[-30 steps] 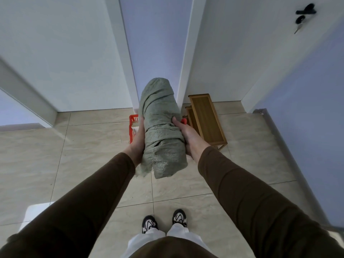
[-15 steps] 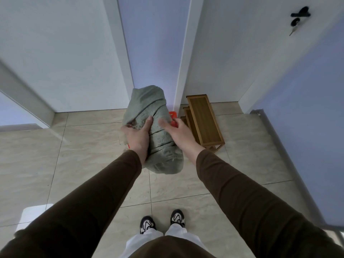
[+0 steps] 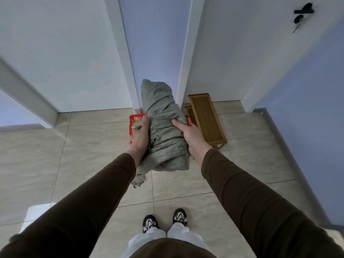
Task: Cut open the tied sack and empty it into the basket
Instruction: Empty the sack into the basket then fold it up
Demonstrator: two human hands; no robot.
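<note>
At the bottom centre of the frame two shoes (image 3: 164, 219) stand side by side on the tiled floor (image 3: 83, 164), below pale trouser legs, and two brown sleeves (image 3: 251, 200) reach up from the lower corners toward the middle. Above them, at the centre, one grey-green woven sack (image 3: 163, 127) is held in the air between two hands, its long axis running up the frame and its rolled body creased in bands. The left hand (image 3: 140, 135) grips the sack's left side with fingers curled round it, and the same hand also pinches a pale frayed bit of the cloth near its fingertips. The right hand (image 3: 193, 137) clasps the right side, thumb laid across the front and fingers wrapped behind. The sack's lower end hangs just below both wrists, with a ragged, frayed tail dangling under the left wrist. Behind the sack, mostly hidden by it, one red plastic basket (image 3: 135, 119) rests on the floor; only its left rim and a corner on the right show. Just right of it a wooden stool (image 3: 206, 118) stands by the wall. Farther up, white door frames and pale blue walls meet at the corner, and at upper right a black door handle (image 3: 303, 11) has a key hanging under it.
</note>
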